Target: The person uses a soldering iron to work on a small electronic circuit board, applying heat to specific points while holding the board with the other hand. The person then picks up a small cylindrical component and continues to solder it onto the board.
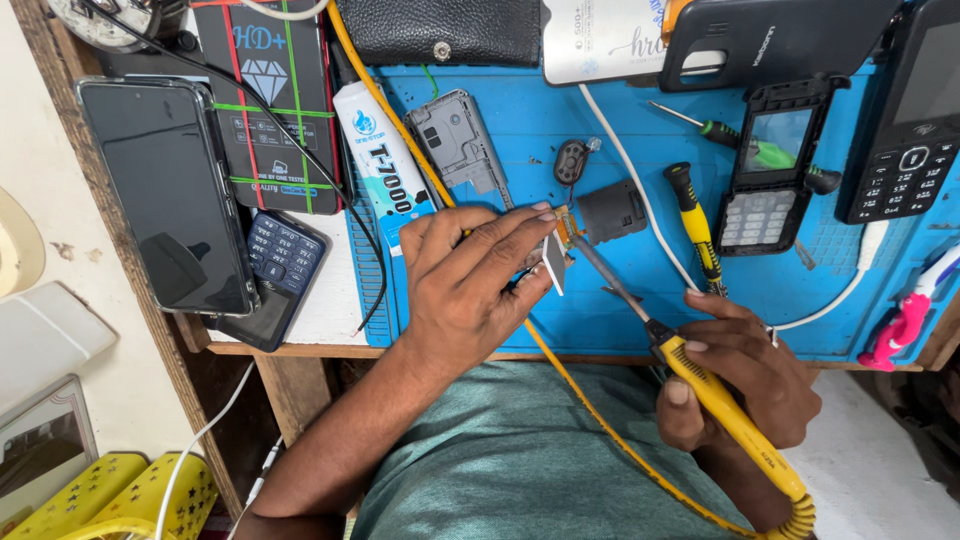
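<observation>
small white part (pixel 553 262) held edge-up, yellow soldering iron (pixel 700 385) tip touching it

A wooden bench (pixel 300 350) carries a blue mat (pixel 640 310), seemingly rubber.

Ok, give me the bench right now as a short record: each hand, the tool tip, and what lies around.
left hand: pinches a small white part over the blue mat
right hand: holds a yellow soldering iron
iron tip: at the small part, by the left fingertips
nearby: yellow screwdriver, opened keypad phone, glue tube, black smartphone
</observation>
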